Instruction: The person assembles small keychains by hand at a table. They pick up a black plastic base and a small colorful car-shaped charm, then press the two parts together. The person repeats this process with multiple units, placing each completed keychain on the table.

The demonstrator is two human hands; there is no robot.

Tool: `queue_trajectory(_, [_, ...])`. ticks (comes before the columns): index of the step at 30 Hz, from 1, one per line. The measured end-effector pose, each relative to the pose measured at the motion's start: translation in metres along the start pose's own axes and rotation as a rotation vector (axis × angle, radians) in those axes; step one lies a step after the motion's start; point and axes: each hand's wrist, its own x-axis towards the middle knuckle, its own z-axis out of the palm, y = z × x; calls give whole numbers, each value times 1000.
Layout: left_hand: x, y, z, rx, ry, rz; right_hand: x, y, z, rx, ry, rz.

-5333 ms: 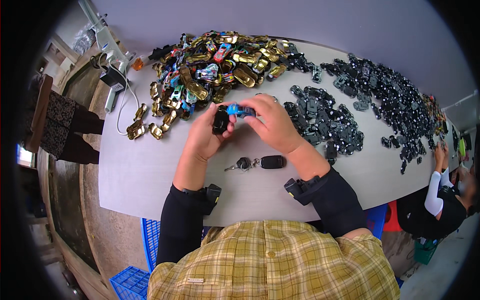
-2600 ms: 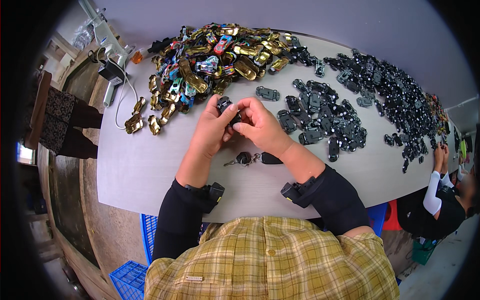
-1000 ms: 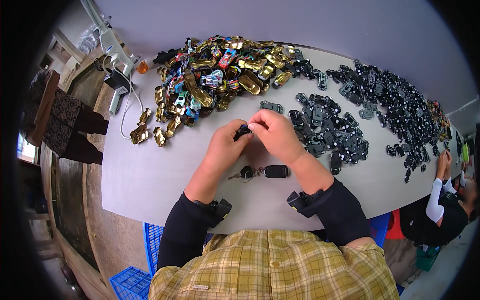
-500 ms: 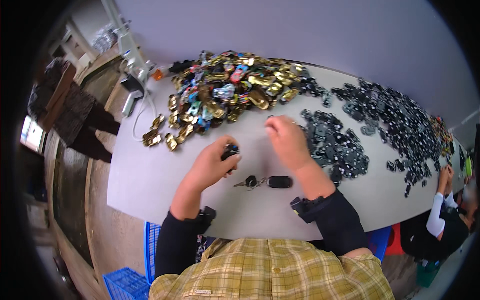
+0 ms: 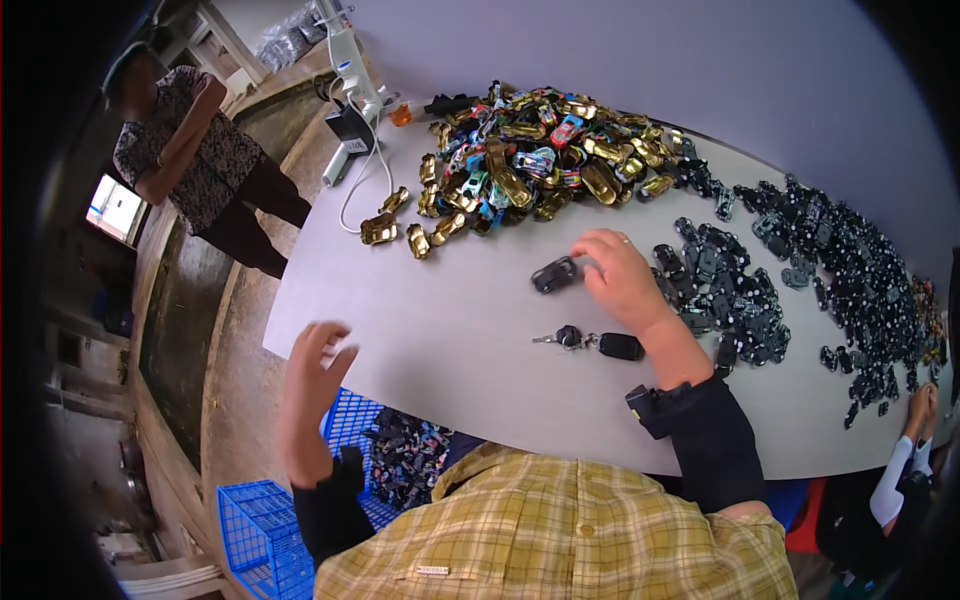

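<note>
My right hand point(image 5: 628, 282) is over the middle of the table, pinching the right end of a black toy car base point(image 5: 554, 275) between thumb and fingers. My left hand point(image 5: 314, 385) is at the table's front left edge, beside a blue basket point(image 5: 347, 412); its fingers are curved and apart, with nothing visible in them. Many dark and coloured toy cars point(image 5: 408, 455) lie in that basket. To the right of my right hand is a heap of black car bases point(image 5: 715, 280). Gold and coloured car bodies point(image 5: 540, 160) are piled at the back.
Keys point(image 5: 566, 338) with a black fob point(image 5: 621, 347) lie near my right wrist. A larger heap of black bases point(image 5: 840, 260) spreads along the right. A white power strip point(image 5: 350, 165) and cable stand at the back left. Another blue basket point(image 5: 265, 540) is on the floor. Two other people are nearby.
My left hand has moved left and down to the table edge, and the dark piece it held is gone from it. My right hand now has a black car base. The view has shifted left.
</note>
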Motion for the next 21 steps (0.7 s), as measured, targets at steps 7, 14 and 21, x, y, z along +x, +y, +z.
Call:
queue_trajectory(7, [114, 26, 86, 267, 17, 320, -13, 10, -12, 215, 42, 322])
queue_trajectory(14, [127, 31, 99, 270, -49, 266, -12, 15, -3, 508, 70, 485])
queue_trajectory(21, [104, 140, 129, -112, -37, 720, -10, -17, 9, 1264, -152, 673])
